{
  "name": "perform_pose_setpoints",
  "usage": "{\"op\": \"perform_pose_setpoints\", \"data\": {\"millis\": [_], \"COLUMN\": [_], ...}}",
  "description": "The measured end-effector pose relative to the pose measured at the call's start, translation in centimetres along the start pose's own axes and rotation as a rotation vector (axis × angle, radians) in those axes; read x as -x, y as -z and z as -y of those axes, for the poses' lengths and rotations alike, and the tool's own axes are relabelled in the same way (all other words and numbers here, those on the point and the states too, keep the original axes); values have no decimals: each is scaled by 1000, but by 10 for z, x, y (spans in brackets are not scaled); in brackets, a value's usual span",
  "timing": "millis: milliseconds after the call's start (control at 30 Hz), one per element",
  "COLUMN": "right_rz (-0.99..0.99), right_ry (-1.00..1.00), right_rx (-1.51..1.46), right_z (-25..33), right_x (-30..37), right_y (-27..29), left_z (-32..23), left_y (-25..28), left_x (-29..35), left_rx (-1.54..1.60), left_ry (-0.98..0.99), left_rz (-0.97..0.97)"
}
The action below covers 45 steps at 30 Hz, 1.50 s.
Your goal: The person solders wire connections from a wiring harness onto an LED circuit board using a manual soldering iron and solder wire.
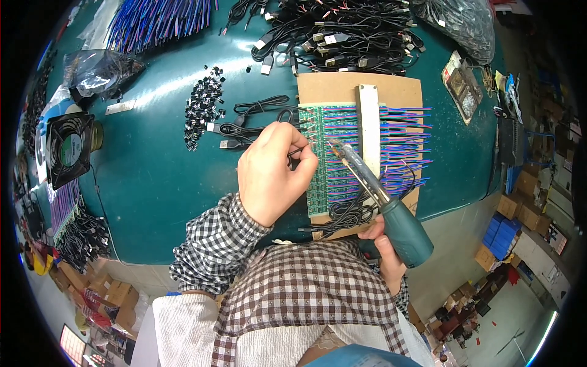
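My left hand [272, 168] is closed in a pinch on the end of a black cable [293, 153], held at the left edge of a green circuit board panel [317, 196]. In my right hand [389, 254] is a soldering iron [405, 232] with a green handle, its tip close to the pinched wire end; contact cannot be told. Blue and purple wires [403, 130] stick out from the panel's right side, under a pale bar [368, 116]. The panel lies on brown cardboard [330, 87]. Black USB cables [235, 131] run left from its upper part.
Small black connectors [203, 107] lie in a heap at left. Behind is a pile of USB cables [348, 40], with blue wires [160, 21] at far left. A fan [68, 150] stands at the left edge. A solder-stained tray [463, 87] sits at right.
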State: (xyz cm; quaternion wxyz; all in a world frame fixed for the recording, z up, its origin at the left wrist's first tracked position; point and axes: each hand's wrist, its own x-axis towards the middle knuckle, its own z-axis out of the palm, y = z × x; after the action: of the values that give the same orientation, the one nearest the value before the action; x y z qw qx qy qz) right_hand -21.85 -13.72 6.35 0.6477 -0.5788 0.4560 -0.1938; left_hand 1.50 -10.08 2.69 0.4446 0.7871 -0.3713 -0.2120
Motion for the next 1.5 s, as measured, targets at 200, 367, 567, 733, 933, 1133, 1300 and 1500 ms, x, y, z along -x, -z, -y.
{"op": "perform_pose_setpoints", "data": {"millis": [200,367,567,733,933,1133,1300,1500], "right_rz": [26,31,38,51,90,92,78,56], "right_ry": [10,23,5,38,10,-17,-21,1], "right_rx": [-59,-75,-77,-58,-31,-39,-17,-21], "right_z": [9,12,12,9,5,7,7,3], "right_x": [-3,-1,-1,-3,1,2,3,6], "right_y": [-4,-5,-3,-2,5,5,4,4], "left_z": [1,-1,0,-2,-1,0,0,1], "left_y": [-1,2,1,3,0,-2,-4,-6], "left_x": [2,3,3,4,5,7,8,9], "left_rx": [21,41,50,22,11,5,-8,-16], "left_ry": [-10,-12,-13,-15,-21,-43,-66,-73], "left_rz": [-11,-12,5,17,5,-5,-39,-50]}}
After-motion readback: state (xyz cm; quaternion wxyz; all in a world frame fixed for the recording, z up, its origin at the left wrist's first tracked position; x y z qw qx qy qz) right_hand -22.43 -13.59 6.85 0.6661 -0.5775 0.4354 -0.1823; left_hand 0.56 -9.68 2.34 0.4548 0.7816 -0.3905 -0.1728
